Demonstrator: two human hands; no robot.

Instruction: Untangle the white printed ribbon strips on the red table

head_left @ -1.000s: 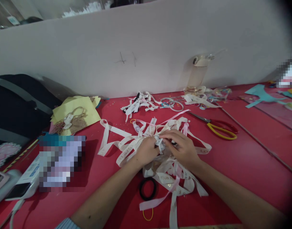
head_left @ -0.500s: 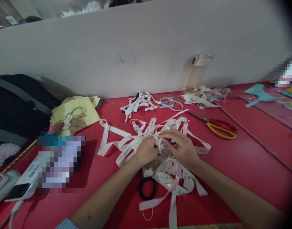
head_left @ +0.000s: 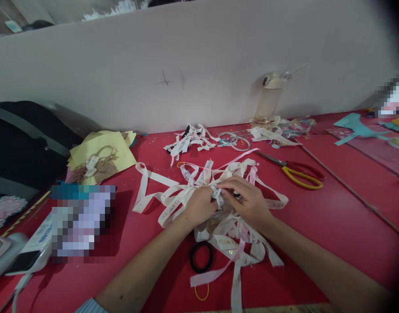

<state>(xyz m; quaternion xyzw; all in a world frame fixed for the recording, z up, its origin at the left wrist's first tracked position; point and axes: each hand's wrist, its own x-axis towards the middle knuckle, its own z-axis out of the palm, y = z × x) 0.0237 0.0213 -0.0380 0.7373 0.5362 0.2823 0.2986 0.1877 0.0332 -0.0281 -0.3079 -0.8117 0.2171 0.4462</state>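
Note:
Both my hands meet over a tangled pile of cream printed ribbon (head_left: 173, 198) in the middle of the red table. My left hand (head_left: 202, 204) is closed, and a short piece of white printed ribbon (head_left: 219, 198) sticks out of its fingers. Thumb and fingers of my right hand (head_left: 246, 198) pinch at the same piece from the right. A pink ribbon (head_left: 219, 273) trails toward me from the heap. Near my left wrist lies a black hair tie (head_left: 201, 257), with a yellow rubber band (head_left: 202, 292) below it. The left fingertips are partly hidden.
Scissors (head_left: 292, 170) with red and yellow handles lie to the right. Behind the pile are a bundle of white ribbon scraps (head_left: 192, 141) and a clear bottle (head_left: 269, 102). At left are yellow paper (head_left: 122, 154), a white power bank (head_left: 32, 248) and a dark bag (head_left: 26, 148).
My hands stay together on the ribbon piece; my right fingers have shifted only slightly. The surrounding things lie as before.

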